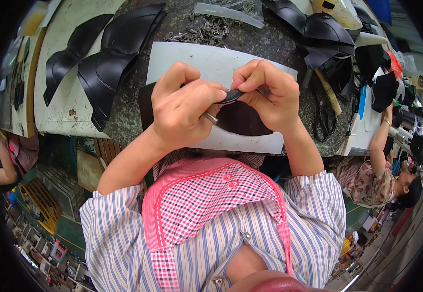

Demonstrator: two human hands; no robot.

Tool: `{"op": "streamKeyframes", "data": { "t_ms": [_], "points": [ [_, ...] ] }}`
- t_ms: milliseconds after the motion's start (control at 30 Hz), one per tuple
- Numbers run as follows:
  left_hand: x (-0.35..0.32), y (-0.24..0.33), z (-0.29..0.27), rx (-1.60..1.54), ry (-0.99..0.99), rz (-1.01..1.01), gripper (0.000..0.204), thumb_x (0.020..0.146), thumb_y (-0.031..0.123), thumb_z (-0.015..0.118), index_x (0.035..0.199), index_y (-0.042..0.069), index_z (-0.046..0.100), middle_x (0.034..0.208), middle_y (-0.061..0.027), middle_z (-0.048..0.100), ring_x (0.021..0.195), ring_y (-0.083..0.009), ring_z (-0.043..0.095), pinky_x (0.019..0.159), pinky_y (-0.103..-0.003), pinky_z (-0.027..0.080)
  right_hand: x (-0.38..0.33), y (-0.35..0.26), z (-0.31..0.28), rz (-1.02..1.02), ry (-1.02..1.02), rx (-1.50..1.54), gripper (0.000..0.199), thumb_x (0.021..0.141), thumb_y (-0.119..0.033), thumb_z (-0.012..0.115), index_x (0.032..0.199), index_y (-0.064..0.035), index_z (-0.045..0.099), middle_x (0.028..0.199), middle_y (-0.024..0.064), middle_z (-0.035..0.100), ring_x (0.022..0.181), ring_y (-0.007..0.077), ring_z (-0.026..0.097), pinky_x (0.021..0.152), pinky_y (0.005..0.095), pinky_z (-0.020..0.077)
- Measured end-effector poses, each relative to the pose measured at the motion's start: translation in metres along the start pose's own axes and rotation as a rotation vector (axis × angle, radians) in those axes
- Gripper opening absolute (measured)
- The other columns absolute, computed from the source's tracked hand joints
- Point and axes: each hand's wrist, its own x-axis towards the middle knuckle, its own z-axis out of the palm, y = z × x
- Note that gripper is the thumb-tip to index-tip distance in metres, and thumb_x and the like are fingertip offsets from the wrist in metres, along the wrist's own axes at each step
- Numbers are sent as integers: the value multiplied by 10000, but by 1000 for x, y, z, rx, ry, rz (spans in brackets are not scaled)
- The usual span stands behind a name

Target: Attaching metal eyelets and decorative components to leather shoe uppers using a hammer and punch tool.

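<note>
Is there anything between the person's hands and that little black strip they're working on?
Nothing visible. Both the left hand and the right hand already pinch the small black strip directly between their fingertips, held above the white sheet on the table.

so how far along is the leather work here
Looks done: cut black leather pieces lie stacked on the board at left. In hand: the left hand and right hand pinch a small black strip between them. Left: the dark piece on the white sheet lies untouched.

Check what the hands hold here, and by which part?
Both hands, left hand and right hand, pinch one small narrow black leather-like strip between fingertips, one at each end, above the white sheet.
</note>
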Motion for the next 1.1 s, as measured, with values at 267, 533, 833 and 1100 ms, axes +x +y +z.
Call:
{"op": "streamKeyframes", "data": {
  "t_ms": [267, 533, 833, 1100],
  "points": [
    [39, -51, -73, 384, 64, -322, 466, 589, 287, 737, 992, 96, 600, 867, -29, 598, 776, -228, 508, 711, -300, 402, 75, -32, -133, 0, 378, -396, 101, 688, -71, 643, 771, -42, 592, 685, 46, 576, 675, 154, 561, 639, 240, 434],
    [-23, -113, -85, 645, -444, -516, 407, 659, 290, 673, 1018, 114, 596, 913, -89, 565, 872, -249, 525, 764, -339, 420, 73, 55, -248, 426, 178, -1670, 303, 658, -247, 687, 889, -81, 584, 807, 115, 602, 800, 295, 568, 704, 378, 439],
    [4, -76, -85, 773, -8, -106, 292, 645, -26, 626, 920, 72, 633, 649, -62, 550, 553, -196, 500, 527, -308, 426, 72, 38, -41, 79, -89, -1058, 165, 704, -124, 623, 834, -42, 561, 816, 90, 580, 766, 247, 567, 685, 333, 443],
    [-32, -77, -58, 387, -235, -193, 248, 615, 61, 685, 853, 66, 616, 623, -37, 543, 571, -192, 483, 527, -300, 405, 89, 95, -34, 174, -149, -1048, 192, 686, -172, 632, 847, -90, 567, 898, 67, 578, 838, 248, 565, 707, 351, 453]
  ]
}}
